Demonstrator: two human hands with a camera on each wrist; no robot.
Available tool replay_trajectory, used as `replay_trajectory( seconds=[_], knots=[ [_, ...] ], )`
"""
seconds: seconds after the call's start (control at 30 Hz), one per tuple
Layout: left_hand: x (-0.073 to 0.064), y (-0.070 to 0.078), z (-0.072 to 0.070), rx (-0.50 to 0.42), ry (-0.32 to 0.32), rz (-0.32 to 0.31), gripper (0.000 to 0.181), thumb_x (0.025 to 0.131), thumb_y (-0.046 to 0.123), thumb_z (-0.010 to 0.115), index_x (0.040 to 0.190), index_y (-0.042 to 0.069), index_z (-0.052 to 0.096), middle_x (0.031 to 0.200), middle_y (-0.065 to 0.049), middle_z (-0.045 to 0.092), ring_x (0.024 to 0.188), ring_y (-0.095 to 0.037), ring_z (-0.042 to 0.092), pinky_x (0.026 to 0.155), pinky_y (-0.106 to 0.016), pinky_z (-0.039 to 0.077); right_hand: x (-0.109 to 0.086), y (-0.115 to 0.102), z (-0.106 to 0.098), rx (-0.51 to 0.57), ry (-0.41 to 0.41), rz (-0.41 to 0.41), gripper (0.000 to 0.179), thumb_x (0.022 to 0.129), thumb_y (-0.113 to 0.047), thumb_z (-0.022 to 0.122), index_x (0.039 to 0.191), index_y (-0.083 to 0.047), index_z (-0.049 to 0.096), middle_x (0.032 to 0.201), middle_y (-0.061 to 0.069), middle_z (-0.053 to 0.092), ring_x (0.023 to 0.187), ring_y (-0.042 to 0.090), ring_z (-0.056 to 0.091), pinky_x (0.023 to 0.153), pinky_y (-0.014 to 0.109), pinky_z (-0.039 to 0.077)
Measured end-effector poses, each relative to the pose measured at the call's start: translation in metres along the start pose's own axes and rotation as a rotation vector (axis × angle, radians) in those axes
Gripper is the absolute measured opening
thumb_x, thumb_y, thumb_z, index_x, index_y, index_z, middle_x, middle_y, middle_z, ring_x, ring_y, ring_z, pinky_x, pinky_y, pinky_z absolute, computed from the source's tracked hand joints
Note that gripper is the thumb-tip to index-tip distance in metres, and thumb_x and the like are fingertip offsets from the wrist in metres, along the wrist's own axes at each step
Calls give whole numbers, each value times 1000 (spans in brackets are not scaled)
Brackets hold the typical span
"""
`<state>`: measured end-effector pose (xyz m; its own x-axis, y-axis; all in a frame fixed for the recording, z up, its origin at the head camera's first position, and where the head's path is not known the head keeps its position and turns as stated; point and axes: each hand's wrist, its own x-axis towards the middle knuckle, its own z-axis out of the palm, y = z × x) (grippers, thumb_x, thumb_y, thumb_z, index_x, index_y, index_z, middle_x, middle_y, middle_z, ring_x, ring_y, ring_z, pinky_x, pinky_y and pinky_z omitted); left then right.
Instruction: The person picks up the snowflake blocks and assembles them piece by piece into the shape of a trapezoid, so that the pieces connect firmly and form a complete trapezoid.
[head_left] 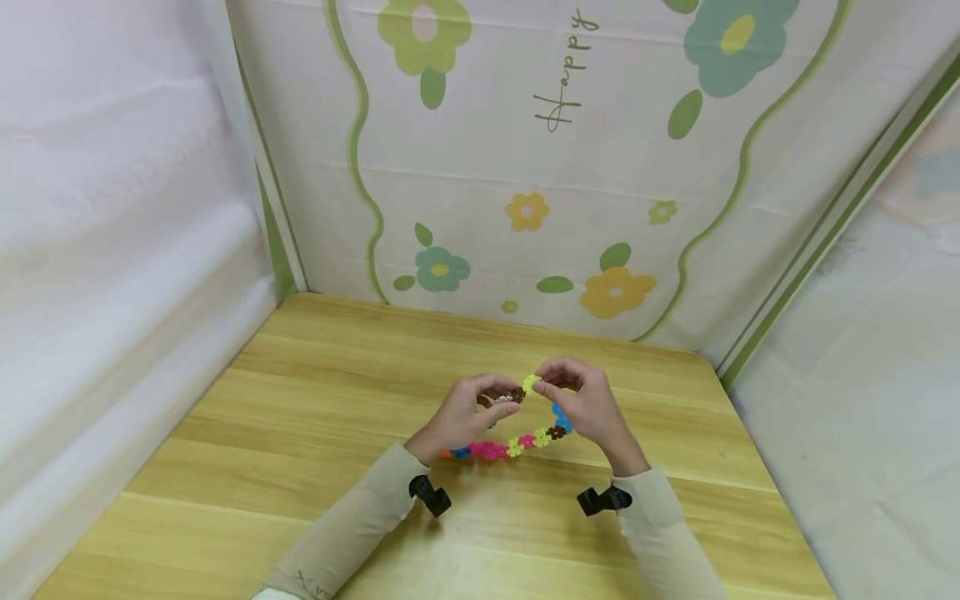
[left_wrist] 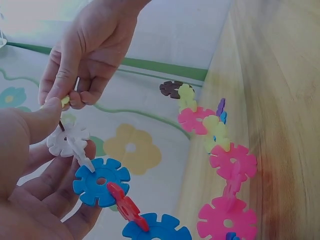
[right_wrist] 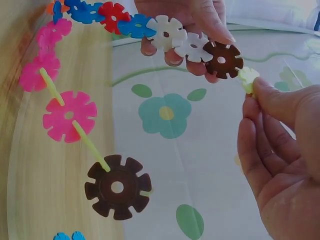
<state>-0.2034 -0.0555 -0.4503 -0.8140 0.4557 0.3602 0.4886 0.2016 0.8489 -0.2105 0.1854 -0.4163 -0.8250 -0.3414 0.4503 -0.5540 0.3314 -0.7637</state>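
Observation:
A chain of notched plastic snowflake discs in several colours loops between and below both hands. My left hand (head_left: pixel 457 414) pinches the chain near a brown disc (right_wrist: pixel 224 60), its fingers behind two white discs (right_wrist: pixel 167 33). From there blue discs (left_wrist: pixel 101 182) and a red disc (left_wrist: pixel 127 206) hang down. Between thumb and fingers my right hand (head_left: pixel 592 408) pinches a yellow-green disc (head_left: pixel 532 384), which meets the brown disc's edge. Pink discs (right_wrist: pixel 69 116), yellow-green discs and another brown disc (right_wrist: pixel 117 187) follow along the loop's near side.
A wood-grain table (head_left: pixel 300 400) lies under the hands. White cloth walls (head_left: pixel 465 150) with printed flowers stand behind and at both sides. Each wrist carries a small black camera mount (head_left: pixel 431 496) on a beige sleeve (head_left: pixel 660 525).

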Motion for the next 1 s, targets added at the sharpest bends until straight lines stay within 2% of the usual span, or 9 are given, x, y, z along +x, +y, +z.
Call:
replay_trajectory(
  seconds=[0.2, 0.3, 0.4, 0.53, 0.63, 0.8, 0.9, 1.0],
  knots=[
    [-2, 0, 4, 90, 48, 37, 24, 102, 19, 71, 124, 8, 73, 115, -5, 78, 101, -17, 72, 82, -32, 60, -4, -4, 12, -72, 47, -44, 13, 95, -7, 78, 104, -17, 77, 94, 1, 77, 82, 10, 72, 79, 27, 62],
    [-3, 1, 6, 142, 83, 43, 22, 101, 14, 72, 121, 6, 73, 111, -6, 78, 97, -17, 72, 79, -29, 59, -4, -6, 18, -103, 65, -60, 12, 94, -9, 80, 102, -16, 77, 93, 0, 78, 81, 10, 73, 77, 29, 63],
    [-4, 3, 6, 158, 93, 36, 21, 100, 13, 73, 120, 6, 73, 109, -7, 77, 95, -17, 72, 78, -27, 58, -3, -8, 16, -127, 26, -49, 10, 95, -11, 79, 104, -14, 77, 94, 2, 78, 82, 15, 75, 77, 30, 63],
    [-3, 5, 6, 139, 66, 6, 25, 102, 19, 72, 124, 6, 72, 113, -7, 77, 97, -18, 72, 80, -26, 59, 1, -7, 0, -135, -62, 50, 12, 102, -19, 72, 112, -14, 77, 102, 2, 79, 90, 24, 76, 80, 28, 63],
    [-3, 7, 4, 106, 51, -48, 28, 103, 22, 70, 127, 7, 71, 117, -7, 77, 100, -19, 72, 80, -26, 60, 2, 2, -14, -208, -98, 125, 16, 105, -26, 69, 114, -15, 77, 106, 0, 79, 92, 21, 76, 82, 27, 61],
    [-4, 7, 1, 59, 55, -116, 29, 104, 24, 69, 129, 9, 71, 120, -5, 76, 101, -19, 70, 77, -26, 60, -7, 32, -28, -363, -194, 293, 21, 102, -25, 73, 115, -9, 76, 102, 2, 78, 89, 14, 72, 80, 32, 61],
    [-5, 8, 1, 46, 59, -125, 30, 105, 25, 69, 130, 8, 70, 120, -6, 76, 102, -20, 70, 80, -31, 61, -17, 52, -30, -398, -255, 403, 23, 101, -21, 74, 115, -2, 76, 98, 3, 76, 85, 15, 69, 75, 30, 60],
    [-5, 11, 1, 34, 57, -137, 31, 105, 25, 69, 131, 8, 70, 120, -6, 77, 103, -21, 71, 82, -34, 61, -27, 69, -29, -418, -276, 472, 20, 99, -20, 76, 110, -3, 77, 94, 3, 74, 82, 14, 67, 72, 27, 57]
  ],
)
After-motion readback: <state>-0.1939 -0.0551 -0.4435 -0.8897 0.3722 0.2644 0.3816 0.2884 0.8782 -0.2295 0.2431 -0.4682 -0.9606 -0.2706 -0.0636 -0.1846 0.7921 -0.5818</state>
